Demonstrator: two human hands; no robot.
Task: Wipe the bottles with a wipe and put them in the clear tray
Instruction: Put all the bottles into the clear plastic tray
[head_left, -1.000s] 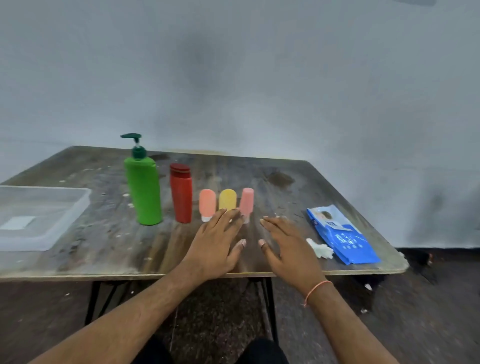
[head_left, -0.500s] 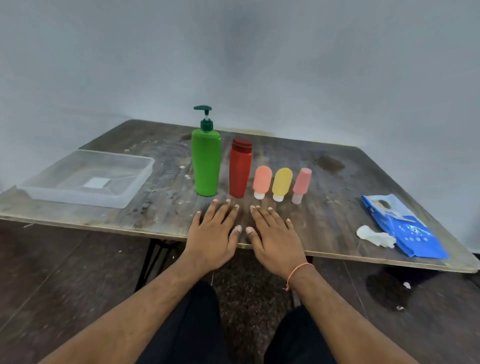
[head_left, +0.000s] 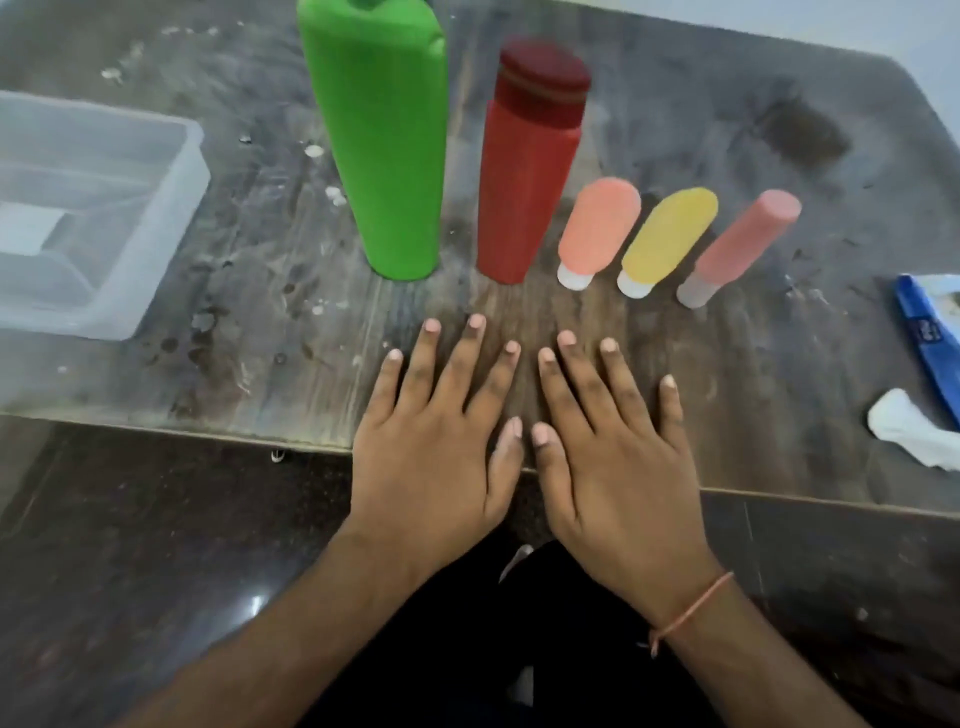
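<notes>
Both hands lie flat on the surface (head_left: 270, 322) at its near edge, palms down, fingers straight and spread, thumbs almost touching; neither grip holds anything. The left hand (head_left: 436, 457) and the right hand (head_left: 618, 467) sit side by side, with an orange band (head_left: 691, 608) on the right wrist. Just beyond the fingertips, apart from them, stands a row of five bottles: a green bottle (head_left: 384, 150) beyond the left hand, a red bottle (head_left: 524, 171) with a dark cap to its right, then three small ones standing on their white caps, an orange bottle (head_left: 597, 228), a yellow bottle (head_left: 667, 239) and a pink bottle (head_left: 740, 244). None of them touches a hand. The clear tray (head_left: 171, 208) sits well to the left of the hands, at the left edge of the view. A crumpled white wipe (head_left: 909, 431) lies on the surface to the right of the right hand, apart from it, just beside a blue pack (head_left: 924, 338) at the right edge.
</notes>
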